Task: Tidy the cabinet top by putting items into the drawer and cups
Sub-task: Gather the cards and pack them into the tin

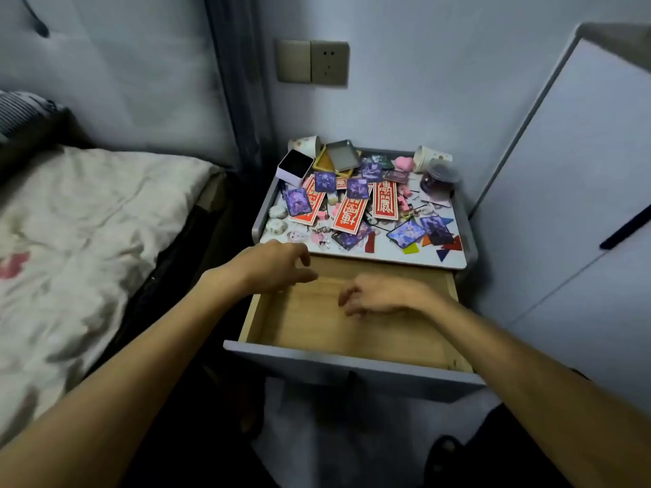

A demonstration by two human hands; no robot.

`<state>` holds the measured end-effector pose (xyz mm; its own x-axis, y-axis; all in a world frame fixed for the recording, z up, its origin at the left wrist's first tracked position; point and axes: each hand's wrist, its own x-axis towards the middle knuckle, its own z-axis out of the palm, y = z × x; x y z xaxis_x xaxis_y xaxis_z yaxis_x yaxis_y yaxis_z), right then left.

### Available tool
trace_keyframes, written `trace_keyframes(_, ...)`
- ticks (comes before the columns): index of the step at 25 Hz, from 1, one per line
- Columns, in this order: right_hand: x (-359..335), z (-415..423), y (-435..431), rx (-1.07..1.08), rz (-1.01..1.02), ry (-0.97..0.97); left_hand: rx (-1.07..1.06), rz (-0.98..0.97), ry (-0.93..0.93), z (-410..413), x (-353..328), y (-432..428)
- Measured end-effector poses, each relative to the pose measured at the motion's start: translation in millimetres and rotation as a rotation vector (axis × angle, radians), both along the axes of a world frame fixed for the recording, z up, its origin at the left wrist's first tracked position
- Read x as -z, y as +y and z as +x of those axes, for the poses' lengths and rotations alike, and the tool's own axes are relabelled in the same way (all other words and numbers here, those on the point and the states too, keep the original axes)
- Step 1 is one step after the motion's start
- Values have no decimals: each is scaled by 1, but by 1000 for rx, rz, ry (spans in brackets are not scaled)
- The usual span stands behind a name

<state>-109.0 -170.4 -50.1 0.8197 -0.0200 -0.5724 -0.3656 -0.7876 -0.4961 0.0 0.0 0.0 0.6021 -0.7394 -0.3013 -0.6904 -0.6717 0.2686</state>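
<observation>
The bedside cabinet top (454,257) is covered with clutter: purple picture cards (297,201), red paper strips (350,214), coloured plastic shapes (445,246), tape rolls (276,227) and pink bits. Two paper cups lie tipped at the back, one on the left (307,145) and one on the right (430,157). The wooden drawer (306,325) below is pulled out and holds nothing. My left hand (273,264) hovers over the drawer's back left corner, fingers loosely spread, holding nothing. My right hand (378,294) hangs over the drawer's middle, fingers loosely curled, holding nothing.
A small open lilac box (294,169), a grey tin lid (342,155) and a dark jar (438,179) stand at the cabinet's back. A bed (88,223) lies on the left, a white wardrobe door (570,191) on the right, a wall socket (329,63) above.
</observation>
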Motion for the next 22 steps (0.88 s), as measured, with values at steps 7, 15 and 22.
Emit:
trace_keyframes(7, 78, 6, 12, 43, 220, 359, -51, 91, 129, 16, 44, 8)
trace_keyframes(15, 68, 19, 6, -17, 260, 421, -113, -50, 195, 43, 52, 7)
trace_keyframes(22, 1, 103, -54, 102, 48, -204, -321, -465, 176, 99, 33, -21)
